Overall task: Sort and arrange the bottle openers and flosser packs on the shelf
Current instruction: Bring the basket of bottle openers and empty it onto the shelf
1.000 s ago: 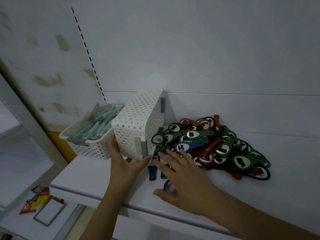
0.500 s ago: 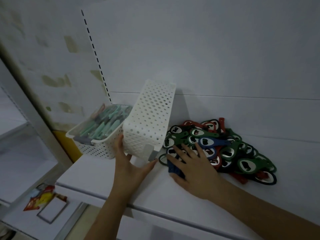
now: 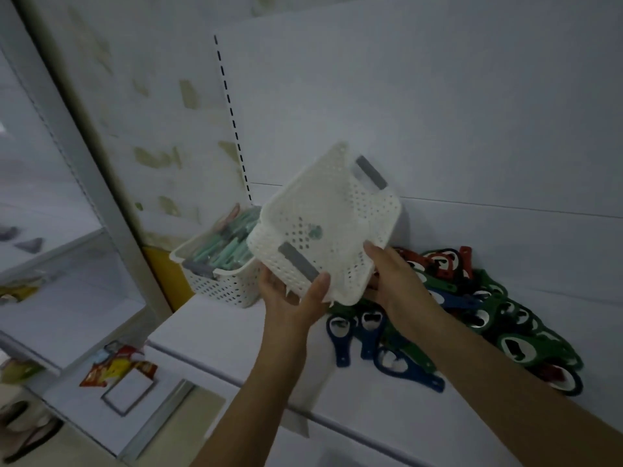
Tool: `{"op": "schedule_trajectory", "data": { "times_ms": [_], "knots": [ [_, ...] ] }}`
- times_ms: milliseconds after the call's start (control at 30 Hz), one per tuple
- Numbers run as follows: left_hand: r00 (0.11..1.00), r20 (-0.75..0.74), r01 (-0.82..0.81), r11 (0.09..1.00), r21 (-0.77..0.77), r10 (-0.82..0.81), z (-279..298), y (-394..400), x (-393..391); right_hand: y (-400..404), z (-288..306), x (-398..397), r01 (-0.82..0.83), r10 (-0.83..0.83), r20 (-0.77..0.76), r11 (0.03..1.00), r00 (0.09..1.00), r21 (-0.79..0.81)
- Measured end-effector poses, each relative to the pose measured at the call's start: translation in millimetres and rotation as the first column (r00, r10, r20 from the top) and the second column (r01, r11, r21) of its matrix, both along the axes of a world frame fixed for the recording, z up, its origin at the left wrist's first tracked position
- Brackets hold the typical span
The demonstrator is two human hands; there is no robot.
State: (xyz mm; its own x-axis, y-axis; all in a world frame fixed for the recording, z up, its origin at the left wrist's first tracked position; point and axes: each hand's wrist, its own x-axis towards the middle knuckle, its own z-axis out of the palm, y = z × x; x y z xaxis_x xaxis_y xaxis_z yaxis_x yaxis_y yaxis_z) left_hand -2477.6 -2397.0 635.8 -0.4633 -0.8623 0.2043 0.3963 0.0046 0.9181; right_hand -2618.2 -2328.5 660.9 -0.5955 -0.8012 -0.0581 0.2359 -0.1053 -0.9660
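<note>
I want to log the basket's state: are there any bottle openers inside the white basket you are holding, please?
No, the tilted white basket in both hands shows only its bare perforated inside, while the bottle openers lie on the shelf.

A shop: white slotted shelving point(image 3: 236, 345) stocked with piled bottle openers point(image 3: 488, 318).

I have just one view, from the camera on my head, wide-angle, looking forward and down from above the front edge of the white shelf point(image 3: 236, 335). It sits close: both forearms run in from 5 and 6 o'clock toward centre frame. The back panel point(image 3: 438, 112) fills 12 to 2 o'clock, and the lower shelves point(image 3: 67, 298) fall away at 8 o'clock. With no second view, nothing overlaps.
</note>
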Motion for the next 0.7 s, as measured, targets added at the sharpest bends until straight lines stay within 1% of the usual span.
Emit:
{"op": "schedule_trajectory", "data": {
  "times_ms": [33,67,100,133,167,200,233,267,300,333,367,433,533,567,600,667,700],
  "knots": [
    [0.998,0.029,0.059,0.994,0.087,-0.061,4.4,-1.4,1.4,-5.0,2.0,-1.1,0.015,-0.015,0.030,1.000,0.999,-0.004],
    [0.990,0.087,0.097,0.988,0.122,-0.108,9.9,-3.8,5.9,-8.0,4.3,-0.9,0.037,-0.037,0.026,0.999,0.999,0.009],
    [0.976,0.176,0.110,0.988,0.108,-0.128,14.7,-6.3,13.2,-9.6,4.7,-2.0,0.062,-0.063,0.005,0.998,0.998,0.024],
    [0.960,0.264,0.077,0.995,0.062,-0.091,17.8,-9.3,22.5,-10.6,6.1,-2.7,0.089,-0.088,-0.030,0.995,0.996,0.034],
    [0.945,0.325,-0.032,0.999,-0.017,0.036,17.5,-16.5,33.2,-11.9,9.2,-4.3,0.121,-0.116,-0.087,0.992,0.989,0.045],
    [0.911,0.344,-0.200,0.974,-0.108,0.226,17.2,-24.1,44.6,-12.5,13.7,-5.0,0.153,-0.142,-0.160,0.987,0.977,0.058],
    [0.841,0.335,-0.385,0.905,-0.179,0.425,13.8,-36.8,58.0,-12.5,17.7,-6.8,0.188,-0.161,-0.255,0.978,0.954,0.087],
    [0.762,0.313,-0.528,0.824,-0.205,0.567,13.8,-49.2,69.3,-13.1,22.5,-8.8,0.215,-0.166,-0.346,0.970,0.924,0.111],
    [0.706,0.324,-0.602,0.775,-0.194,0.630,13.9,-64.9,78.7,-13.9,26.4,-10.0,0.229,-0.153,-0.411,0.963,0.899,0.142],
    [0.688,0.359,-0.626,0.766,-0.145,0.630,15.8,-80.0,84.7,-15.7,28.4,-11.1,0.232,-0.134,-0.443,0.957,0.886,0.176],
    [0.692,0.420,-0.619,0.782,-0.072,0.587,17.4,-96.4,88.2,-17.5,29.0,-11.3,0.231,-0.111,-0.456,0.948,0.883,0.217],
    [0.725,0.495,-0.569,0.822,0.040,0.478,21.6,-128.7,89.5,-19.8,28.6,-8.3,0.216,-0.061,-0.463,0.932,0.884,0.290],
    [0.816,0.495,-0.378,0.923,0.071,0.296,13.7,-163.8,91.2,-21.7,24.7,-2.6,0.215,-0.042,-0.456,0.918,0.889,0.333],
    [0.823,0.514,-0.327,0.942,0.080,0.243,6.9,-173.7,93.4,-22.2,24.1,-1.7,0.220,-0.047,-0.450,0.914,0.892,0.341],
    [0.812,0.540,-0.304,0.950,0.065,0.223,5.1,-178.1,94.1,-22.4,24.4,-0.8,0.228,-0.052,-0.450,0.909,0.892,0.348],
    [0.784,0.578,-0.301,0.953,0.037,0.225,2.1,-186.5,95.6,-23.4,25.0,0.1,0.244,-0.060,-0.453,0.901,0.889,0.359],
    [0.789,0.578,-0.282,0.958,0.043,0.207,1.2,-189.9,95.8,-24.0,25.3,1.0,0.249,-0.064,-0.451,0.898,0.890,0.363]
  ]
}}
